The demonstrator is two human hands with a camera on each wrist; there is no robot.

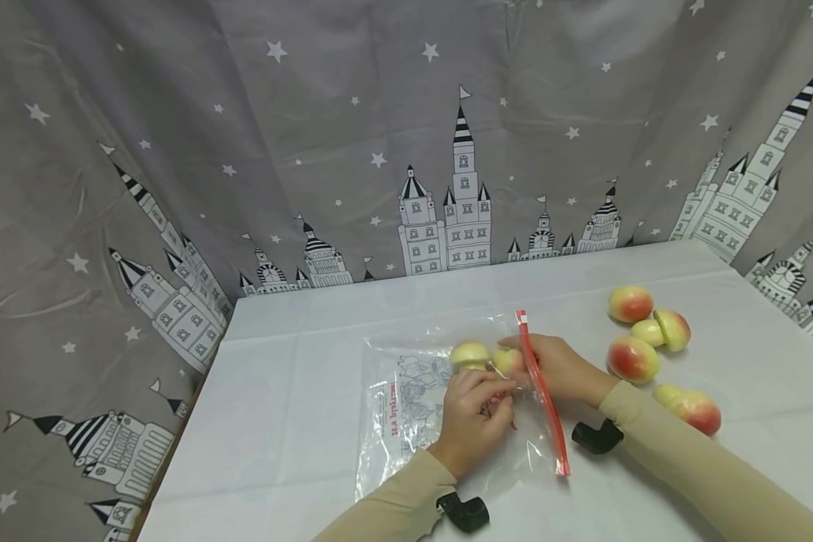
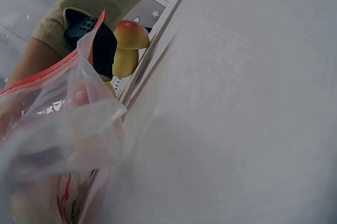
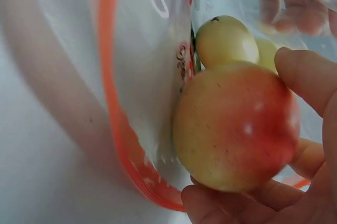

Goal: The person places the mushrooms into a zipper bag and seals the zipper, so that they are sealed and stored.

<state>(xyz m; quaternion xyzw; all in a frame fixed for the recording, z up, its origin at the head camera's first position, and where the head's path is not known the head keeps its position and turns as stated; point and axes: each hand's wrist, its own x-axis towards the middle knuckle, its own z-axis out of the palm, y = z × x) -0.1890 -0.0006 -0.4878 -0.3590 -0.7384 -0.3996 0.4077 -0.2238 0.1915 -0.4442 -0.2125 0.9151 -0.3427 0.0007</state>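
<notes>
A clear zip bag (image 1: pixel 406 459) with a red zipper edge (image 1: pixel 545 391) lies flat on the table. My left hand (image 1: pixel 474 414) bends its fingers over the bag and pinches its film near the mouth. Through the opening, my right hand (image 1: pixel 555 369) reaches in and grips a toy mushroom (image 3: pixel 237 129) by its round red-and-yellow cap, thumb on one side and fingers underneath. Another toy mushroom (image 1: pixel 470 354) lies deeper inside the bag, its pale yellow surface (image 3: pixel 226 42) showing just beyond the held one. Film covers part of my left fingertips (image 3: pixel 305 21).
Several more toy mushrooms (image 1: pixel 633 359) lie in a loose group to the right, beside my right forearm. A white cloth covers the table (image 1: pixel 278 421). Behind it hangs a grey curtain (image 1: pixel 352 135) printed with castles and stars. Black wrist cameras (image 1: pixel 464 513) sit on both wrists.
</notes>
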